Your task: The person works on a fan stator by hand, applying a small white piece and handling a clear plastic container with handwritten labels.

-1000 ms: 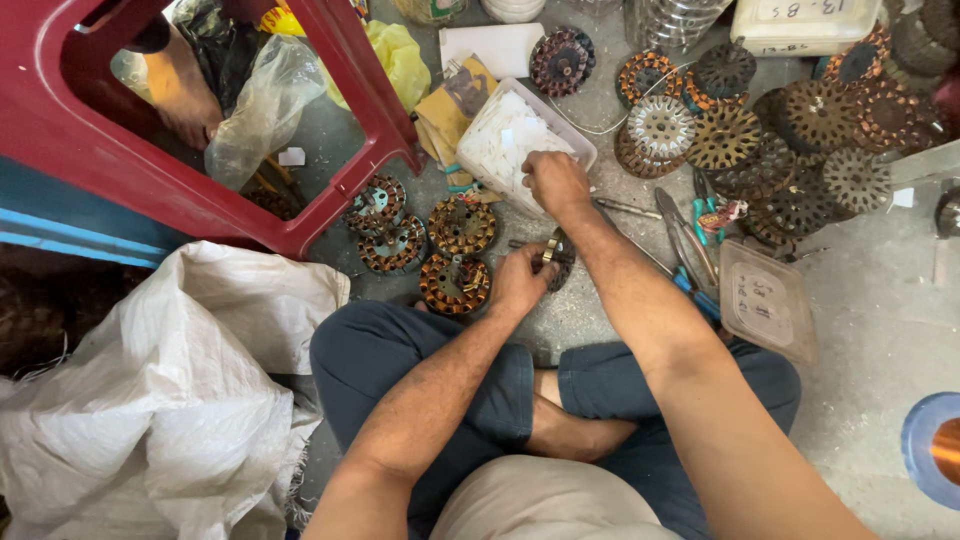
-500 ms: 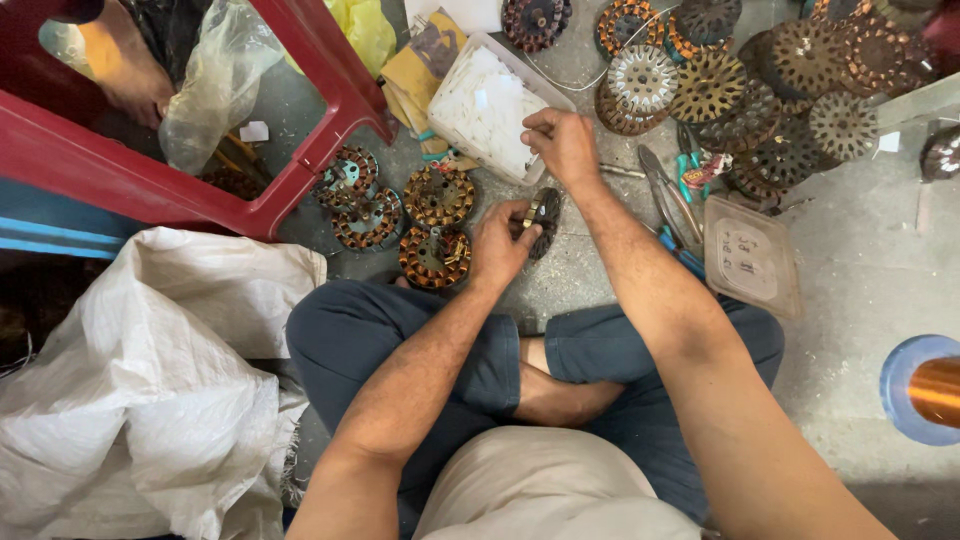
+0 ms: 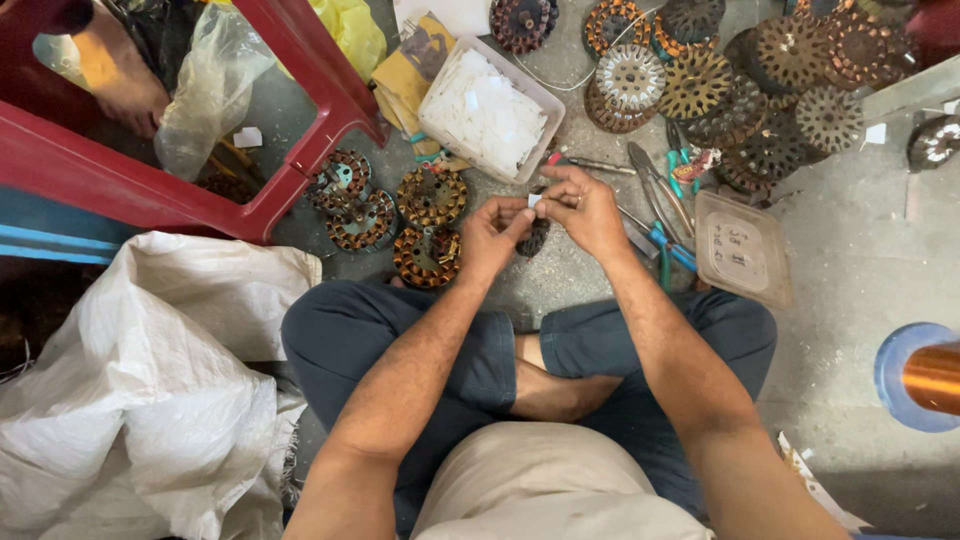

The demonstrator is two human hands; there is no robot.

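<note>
A small white slip (image 3: pixel 535 201) is pinched between the fingertips of the left hand (image 3: pixel 495 232) and the right hand (image 3: pixel 585 208), both grips closed on it, held just above a dark wound stator (image 3: pixel 533 238) on the floor (image 3: pixel 860 260).

Room is pretty tight: the hands are hemmed in by the red stool leg (image 3: pixel 330 95) on the left, three copper-wound stators (image 3: pixel 430 225) just beside the left hand, and pliers (image 3: pixel 660 215) plus a clear lid (image 3: pixel 742 247) to the right. Crossed legs close off the near side. More open floor is seen far right, up to a copper wire spool (image 3: pixel 925 378) at the frame edge.

A white tray (image 3: pixel 487 112) just beyond the hands is filled with white paper slips. A stator pile (image 3: pixel 740 70) is stacked top right; a white sack (image 3: pixel 150 390) is slumped lower left.
</note>
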